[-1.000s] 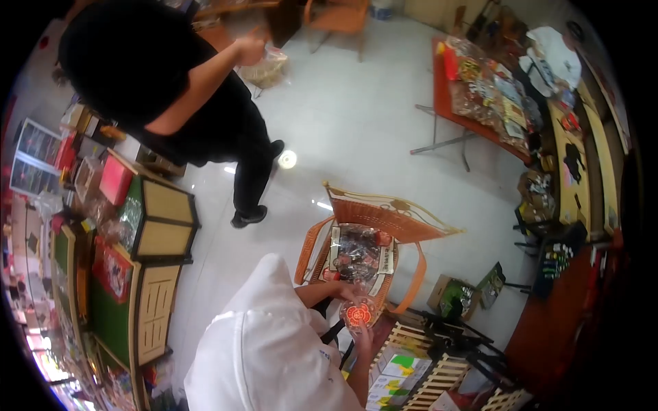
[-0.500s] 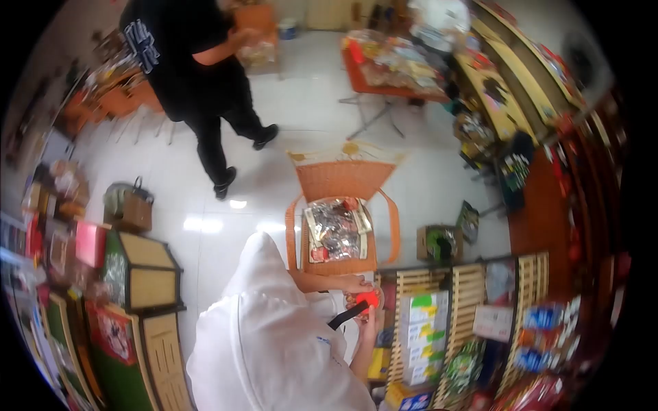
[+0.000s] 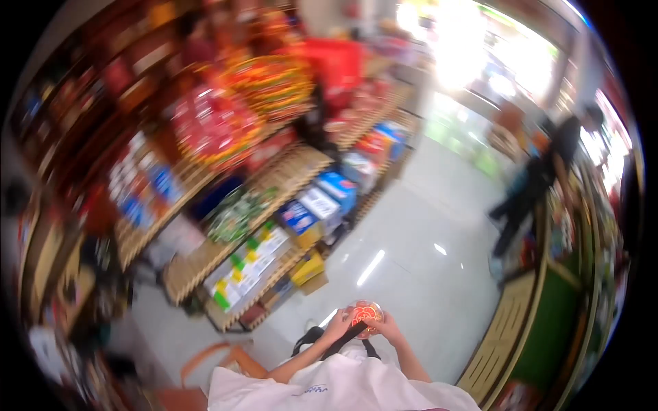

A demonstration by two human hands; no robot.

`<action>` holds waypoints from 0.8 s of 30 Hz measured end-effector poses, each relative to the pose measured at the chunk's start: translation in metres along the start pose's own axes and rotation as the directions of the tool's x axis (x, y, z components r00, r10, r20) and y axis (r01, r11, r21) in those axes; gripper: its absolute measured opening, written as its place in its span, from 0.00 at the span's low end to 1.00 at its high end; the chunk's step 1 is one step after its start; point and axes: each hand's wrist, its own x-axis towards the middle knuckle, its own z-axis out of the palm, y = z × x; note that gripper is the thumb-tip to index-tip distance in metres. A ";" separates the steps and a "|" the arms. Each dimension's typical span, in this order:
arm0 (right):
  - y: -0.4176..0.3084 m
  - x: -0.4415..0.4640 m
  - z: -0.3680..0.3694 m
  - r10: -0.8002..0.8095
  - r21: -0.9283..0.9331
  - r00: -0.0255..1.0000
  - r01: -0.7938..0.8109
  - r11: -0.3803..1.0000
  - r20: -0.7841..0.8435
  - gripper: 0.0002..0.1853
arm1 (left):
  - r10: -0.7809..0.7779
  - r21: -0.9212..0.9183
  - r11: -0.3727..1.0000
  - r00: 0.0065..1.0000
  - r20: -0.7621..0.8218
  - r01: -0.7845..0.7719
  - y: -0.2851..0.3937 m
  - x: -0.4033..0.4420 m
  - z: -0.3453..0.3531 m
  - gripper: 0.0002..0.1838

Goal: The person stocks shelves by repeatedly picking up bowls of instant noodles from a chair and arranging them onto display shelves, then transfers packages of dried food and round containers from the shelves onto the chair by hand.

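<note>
A round, clear container with a red and gold pattern [image 3: 365,314] is held in front of the white shirt, low in the middle of the view. My left hand [image 3: 338,323] grips its left edge with bent fingers. From the other side, my right hand [image 3: 386,325] has its fingers closed on the right edge. A black strap [image 3: 345,340] runs below the container, between the forearms.
Slatted shelves [image 3: 315,161] with boxes and packets stand ahead and left. A green-topped counter [image 3: 555,322] runs along the right. A person in dark clothes [image 3: 541,175] is beside it. Part of the orange chair [image 3: 236,356] shows at lower left.
The view has swung away from the chair and table to the shelves and a bright doorway. Both hands still hold the round container, now in front of the body.
</note>
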 end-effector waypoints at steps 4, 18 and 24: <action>0.042 -0.005 -0.044 0.024 0.191 0.956 0.034 0.981 -0.293 0.28 | 0.045 -0.026 0.999 0.988 0.148 -0.041 0.017 0.052 0.048 0.36; -0.126 0.122 -0.122 0.154 0.110 0.975 -0.137 0.984 -0.161 0.48 | -0.090 0.118 0.991 0.970 0.227 0.064 0.096 0.247 0.043 0.38; -0.132 0.192 -0.180 -0.086 -0.141 0.914 0.032 0.990 -0.396 0.63 | -0.072 -0.016 0.997 0.962 0.264 0.079 0.179 0.311 0.051 0.35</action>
